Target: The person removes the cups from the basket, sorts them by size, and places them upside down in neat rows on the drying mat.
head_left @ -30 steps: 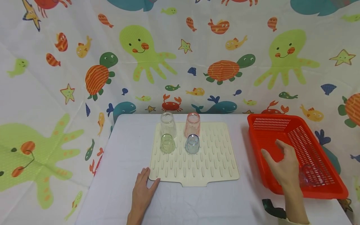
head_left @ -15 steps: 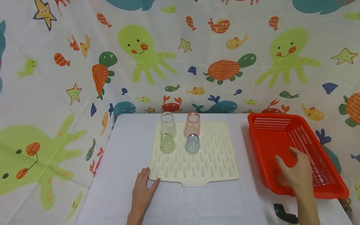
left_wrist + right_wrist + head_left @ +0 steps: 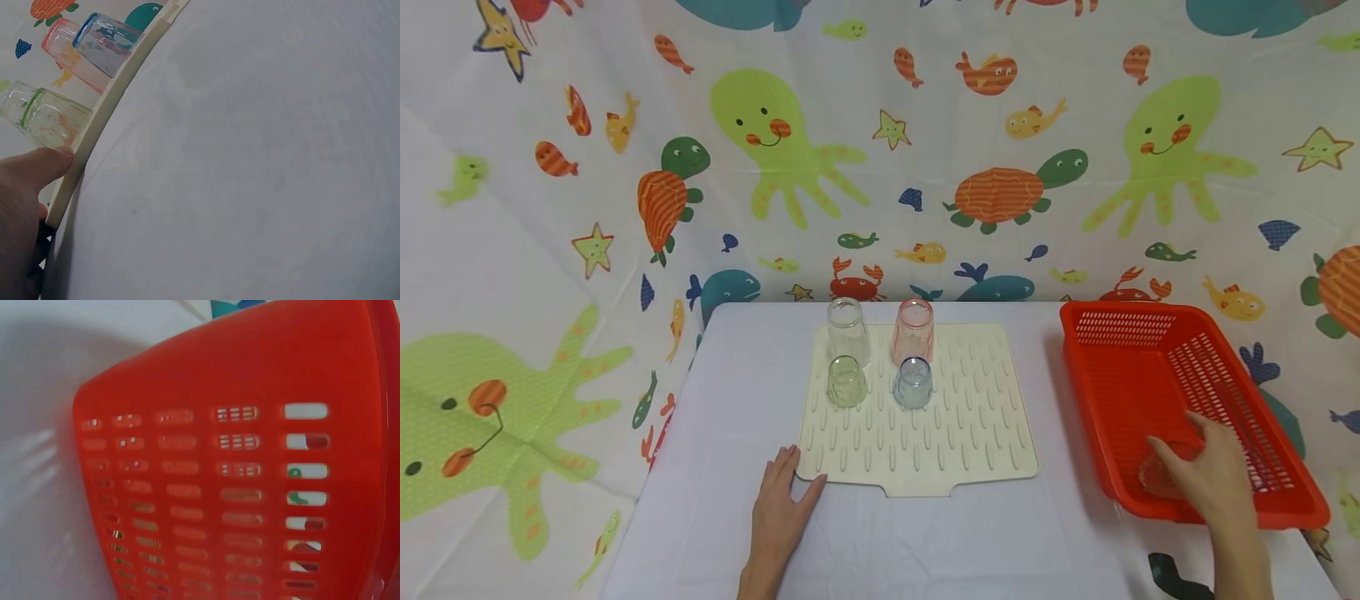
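My left hand [image 3: 781,504] rests at the front left corner of a cream drying mat [image 3: 977,433]. In the left wrist view its thumb [image 3: 47,165] lies on the mat's edge. On the mat stand a tall clear glass [image 3: 848,337], a tall pink-tinted glass [image 3: 913,337], a short green-tinted glass [image 3: 847,383] and a short blue-tinted glass [image 3: 913,385]. My right hand [image 3: 1217,475] is inside a red plastic basket [image 3: 1120,375], thumb and fingers spread. A clear glass [image 3: 1159,479] lies beside and partly behind it; whether they touch I cannot tell.
The basket stands at the right of the white table [image 3: 745,375], its slotted wall [image 3: 237,375] filling the right wrist view. A dark curved piece [image 3: 1180,579] sits near the right wrist. A sea-animal printed curtain [image 3: 880,183] hangs behind the table and at its sides.
My right hand has moved rightward and a little nearer in the basket, uncovering the clear glass and covering a purplish glass seen a second ago. The left hand stays at the mat's corner.
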Tool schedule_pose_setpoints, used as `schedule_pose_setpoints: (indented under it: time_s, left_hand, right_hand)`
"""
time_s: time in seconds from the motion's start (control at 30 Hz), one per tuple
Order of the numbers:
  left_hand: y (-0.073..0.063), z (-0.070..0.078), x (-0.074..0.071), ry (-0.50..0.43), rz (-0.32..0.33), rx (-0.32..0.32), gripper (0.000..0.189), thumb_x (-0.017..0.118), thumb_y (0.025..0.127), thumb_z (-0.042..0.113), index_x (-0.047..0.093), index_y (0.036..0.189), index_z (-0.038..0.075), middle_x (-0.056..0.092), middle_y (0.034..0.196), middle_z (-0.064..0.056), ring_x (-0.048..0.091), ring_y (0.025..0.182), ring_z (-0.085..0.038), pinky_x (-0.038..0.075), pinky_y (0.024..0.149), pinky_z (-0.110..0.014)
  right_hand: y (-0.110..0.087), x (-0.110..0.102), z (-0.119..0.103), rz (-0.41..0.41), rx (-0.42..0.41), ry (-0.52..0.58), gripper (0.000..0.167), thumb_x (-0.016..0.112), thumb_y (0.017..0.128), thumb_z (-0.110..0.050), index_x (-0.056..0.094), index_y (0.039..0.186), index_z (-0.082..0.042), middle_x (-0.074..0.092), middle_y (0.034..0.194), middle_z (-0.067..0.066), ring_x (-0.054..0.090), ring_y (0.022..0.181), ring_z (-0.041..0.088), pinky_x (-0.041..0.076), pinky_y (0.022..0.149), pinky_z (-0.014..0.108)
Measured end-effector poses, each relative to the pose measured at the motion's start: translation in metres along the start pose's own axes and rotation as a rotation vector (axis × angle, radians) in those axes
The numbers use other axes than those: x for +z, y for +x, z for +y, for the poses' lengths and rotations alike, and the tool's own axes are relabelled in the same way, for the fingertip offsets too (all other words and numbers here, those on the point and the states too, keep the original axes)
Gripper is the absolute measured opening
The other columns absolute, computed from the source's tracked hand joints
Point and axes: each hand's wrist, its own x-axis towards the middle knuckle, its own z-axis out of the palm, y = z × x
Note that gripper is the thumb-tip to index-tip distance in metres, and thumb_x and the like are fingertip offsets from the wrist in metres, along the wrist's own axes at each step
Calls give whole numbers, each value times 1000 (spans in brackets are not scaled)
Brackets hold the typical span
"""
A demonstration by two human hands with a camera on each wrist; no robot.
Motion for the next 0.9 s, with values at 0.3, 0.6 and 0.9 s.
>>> schedule_pose_setpoints:
  time_s: [0.3,0.6,0.9]
  left_hand:
    - [0,-2,1,-8,-4,-1,74,77,87,42,52,142,-1,50,151,-17,38,148,-35,27,126,-51]
    - [-1,-1,2,10,12,-2,73,77,87,44,54,141,0,52,150,-15,40,146,-35,31,124,-52]
    - [1,0,-1,7,-25,-20,75,75,88,44,51,144,0,49,153,-16,37,149,-34,27,127,-50]
  right_hand:
    - [4,-6,12,-86,39,-60,99,74,87,-45,22,151,10,27,146,42,29,123,58,40,96,82]
    - [5,-10,18,-187,84,-124,112,81,79,-50,21,150,13,22,143,44,27,121,60,42,94,81]
    - [-1,-10,17,-225,66,-205,108,83,72,-56,36,141,12,23,134,46,23,116,62,47,88,80]
